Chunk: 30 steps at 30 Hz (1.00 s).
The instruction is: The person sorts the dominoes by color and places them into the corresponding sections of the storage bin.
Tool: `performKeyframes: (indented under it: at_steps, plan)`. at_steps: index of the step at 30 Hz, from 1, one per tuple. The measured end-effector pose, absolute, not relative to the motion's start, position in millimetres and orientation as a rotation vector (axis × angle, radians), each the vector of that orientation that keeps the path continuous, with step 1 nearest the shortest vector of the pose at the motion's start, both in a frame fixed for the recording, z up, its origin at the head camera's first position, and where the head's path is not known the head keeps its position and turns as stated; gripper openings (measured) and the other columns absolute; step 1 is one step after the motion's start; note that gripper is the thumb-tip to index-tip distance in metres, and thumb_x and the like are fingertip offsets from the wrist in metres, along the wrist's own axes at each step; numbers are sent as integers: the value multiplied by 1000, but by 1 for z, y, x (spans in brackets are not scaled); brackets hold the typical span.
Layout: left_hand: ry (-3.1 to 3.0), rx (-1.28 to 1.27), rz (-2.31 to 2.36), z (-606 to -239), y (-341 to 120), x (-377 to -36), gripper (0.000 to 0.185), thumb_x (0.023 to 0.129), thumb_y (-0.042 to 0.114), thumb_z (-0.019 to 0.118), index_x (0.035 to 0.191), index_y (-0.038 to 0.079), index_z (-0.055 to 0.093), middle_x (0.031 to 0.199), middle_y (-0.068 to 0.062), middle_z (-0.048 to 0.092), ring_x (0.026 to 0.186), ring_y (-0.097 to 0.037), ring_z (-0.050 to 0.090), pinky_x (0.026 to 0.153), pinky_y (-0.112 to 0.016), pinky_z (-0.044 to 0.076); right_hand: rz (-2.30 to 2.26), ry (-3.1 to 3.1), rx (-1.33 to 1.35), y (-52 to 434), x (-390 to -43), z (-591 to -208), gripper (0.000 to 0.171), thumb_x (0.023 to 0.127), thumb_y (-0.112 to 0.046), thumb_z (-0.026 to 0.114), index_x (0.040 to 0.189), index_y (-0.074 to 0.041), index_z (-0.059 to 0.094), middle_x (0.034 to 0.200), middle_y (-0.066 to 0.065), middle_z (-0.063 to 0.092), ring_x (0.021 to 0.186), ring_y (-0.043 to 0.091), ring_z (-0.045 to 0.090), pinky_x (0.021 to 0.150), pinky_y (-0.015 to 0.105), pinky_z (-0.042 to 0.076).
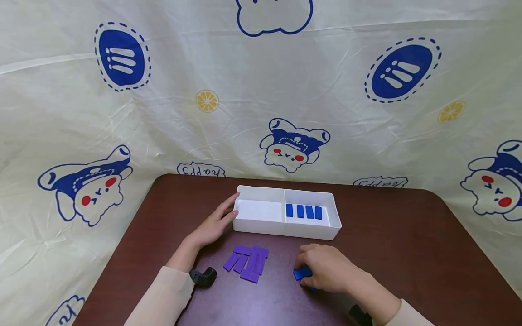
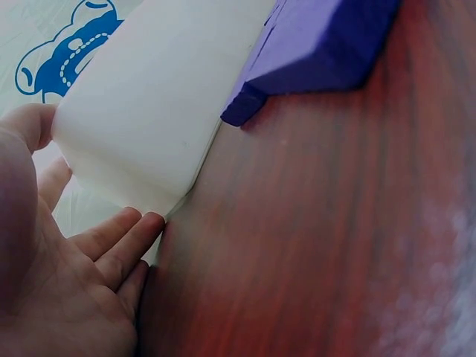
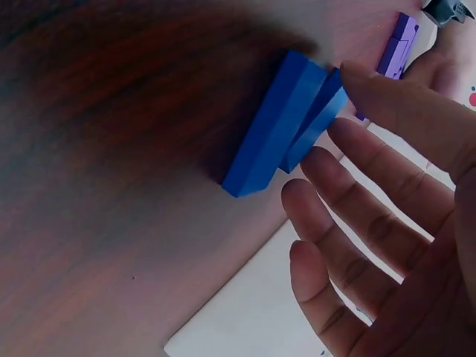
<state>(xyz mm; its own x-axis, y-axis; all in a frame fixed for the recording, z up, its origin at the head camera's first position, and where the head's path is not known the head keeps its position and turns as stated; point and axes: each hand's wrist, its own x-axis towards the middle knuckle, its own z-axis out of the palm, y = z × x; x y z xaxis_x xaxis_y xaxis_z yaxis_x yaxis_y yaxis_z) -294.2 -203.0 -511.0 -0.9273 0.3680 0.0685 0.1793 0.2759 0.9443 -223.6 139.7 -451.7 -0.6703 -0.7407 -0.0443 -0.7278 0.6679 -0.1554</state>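
Observation:
The fingers of my left hand (image 1: 212,229) rest loosely extended against the left end of a white two-part box (image 1: 261,226). In the left wrist view, that hand's fingertips meet the box's end wall. My right hand (image 1: 328,267) is in front of the box and pinches a small blue block (image 1: 302,273) between thumb and fingers. The right wrist view shows a second blue block (image 3: 271,126) on the table, right beside the held one. Several blue blocks (image 1: 300,211) stand in a row in the box's right compartment; its left compartment shows only a bare floor.
Several purple blocks (image 1: 254,262) lie together on the dark brown table (image 1: 408,244), between the hands and in front of the box. A patterned white cloth (image 1: 228,136) hangs behind the table. Dark wrist straps (image 1: 204,277) are on the forearms.

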Motion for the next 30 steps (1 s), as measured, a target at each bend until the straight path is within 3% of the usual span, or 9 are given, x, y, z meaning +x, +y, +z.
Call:
performKeyframes:
  at_steps: [12, 30]
  plan:
    - [2357, 523, 1714, -512, -199, -297, 61, 112, 28, 48, 166, 29, 21, 169, -14, 26, 149, -36, 42, 119, -54, 36, -183, 2787, -1198, 141, -223, -456, 12, 81, -26, 87, 88, -24, 79, 86, -16, 61, 81, 2, 58, 72, 29, 54]
    - [2387, 499, 1700, -511, -203, -294, 62, 112, 30, 47, 167, 29, 19, 172, -11, 20, 151, -40, 37, 121, -58, 34, -172, 2812, -1222, 137, -233, -447, 13, 81, -27, 87, 90, -23, 79, 86, -12, 64, 80, 6, 61, 68, 29, 53]
